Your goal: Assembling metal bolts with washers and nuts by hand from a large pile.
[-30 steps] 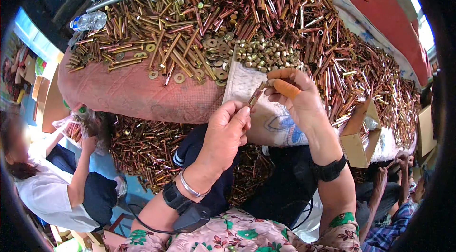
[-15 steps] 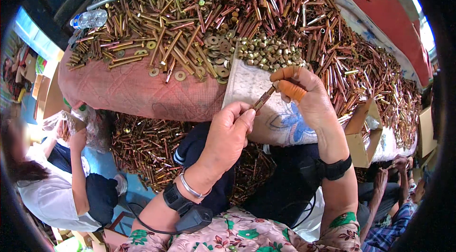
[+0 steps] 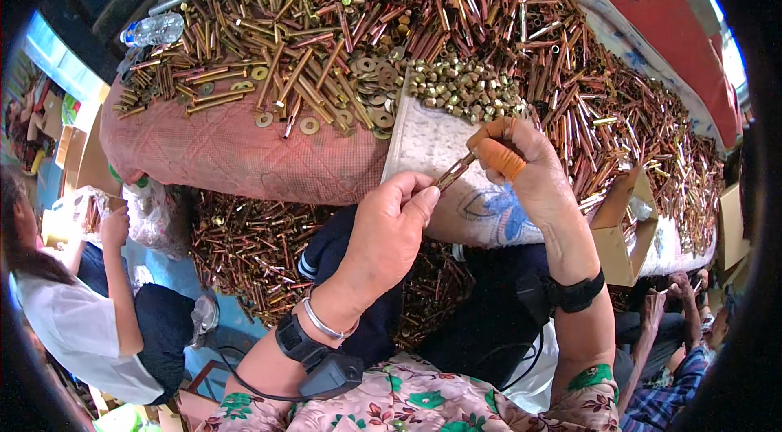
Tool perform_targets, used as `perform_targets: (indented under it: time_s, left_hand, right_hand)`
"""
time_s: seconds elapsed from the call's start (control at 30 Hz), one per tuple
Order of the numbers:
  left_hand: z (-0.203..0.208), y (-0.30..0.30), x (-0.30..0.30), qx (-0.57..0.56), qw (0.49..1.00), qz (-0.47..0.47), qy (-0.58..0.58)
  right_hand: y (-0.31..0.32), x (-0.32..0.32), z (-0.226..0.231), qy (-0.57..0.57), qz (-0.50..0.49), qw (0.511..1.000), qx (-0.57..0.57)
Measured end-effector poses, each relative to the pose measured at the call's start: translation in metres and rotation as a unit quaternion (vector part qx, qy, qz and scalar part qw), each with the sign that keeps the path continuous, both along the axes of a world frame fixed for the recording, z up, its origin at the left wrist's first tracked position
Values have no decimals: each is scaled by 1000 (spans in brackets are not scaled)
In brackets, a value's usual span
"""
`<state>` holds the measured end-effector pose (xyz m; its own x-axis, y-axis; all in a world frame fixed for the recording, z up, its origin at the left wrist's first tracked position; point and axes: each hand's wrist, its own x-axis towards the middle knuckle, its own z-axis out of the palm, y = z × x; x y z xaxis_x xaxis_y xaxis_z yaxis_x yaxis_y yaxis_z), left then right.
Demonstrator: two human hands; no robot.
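Observation:
Above my lap, my left hand [image 3: 383,230] pinches one end of a copper-coloured sleeve anchor bolt [image 3: 454,173] between thumb and fingers. The bolt slants up to the right. Its upper end meets the fingertips of my right hand [image 3: 536,175], which are curled closed around it. Orange finger covers [image 3: 498,157] wrap the thumb and forefinger of that hand. Whether a nut sits under those fingers is hidden. Just beyond them is a heap of small brass-coloured nuts [image 3: 464,90], on a white cloth [image 3: 419,135].
Loose washers [image 3: 375,90] and long bolts [image 3: 305,86] lie left of the nuts. Metal sleeves [image 3: 562,98] are piled behind and right. A plastic bottle [image 3: 155,30] lies far left. An open carton [image 3: 623,241] stands at right. People sit on both sides.
My right fingertips have closed further over the bolt's upper end and dipped slightly. My left hand keeps its hold almost unmoved. The person at left has shifted further left.

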<state>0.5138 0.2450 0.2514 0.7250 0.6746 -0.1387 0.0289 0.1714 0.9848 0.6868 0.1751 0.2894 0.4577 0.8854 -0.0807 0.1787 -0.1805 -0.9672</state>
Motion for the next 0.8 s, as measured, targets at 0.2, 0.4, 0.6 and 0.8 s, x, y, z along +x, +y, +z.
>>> perform_targets:
  time_s: [0.2, 0.4, 0.6, 0.8]
  left_hand:
    - [6, 3, -5, 20, 1000, -8, 7]
    - [9, 2, -9, 82, 996, -3, 26]
    - [10, 5, -15, 83, 996, -20, 24]
    - [17, 10, -28, 84, 995, -32, 42]
  right_hand:
    - [3, -8, -8, -73, -36, 995, 52]
    - [2, -13, 2, -167, -28, 982, -88]
    - [-3, -18, -2, -284, 7, 959, -15]
    - [-2, -33, 9, -86, 27, 995, 44]
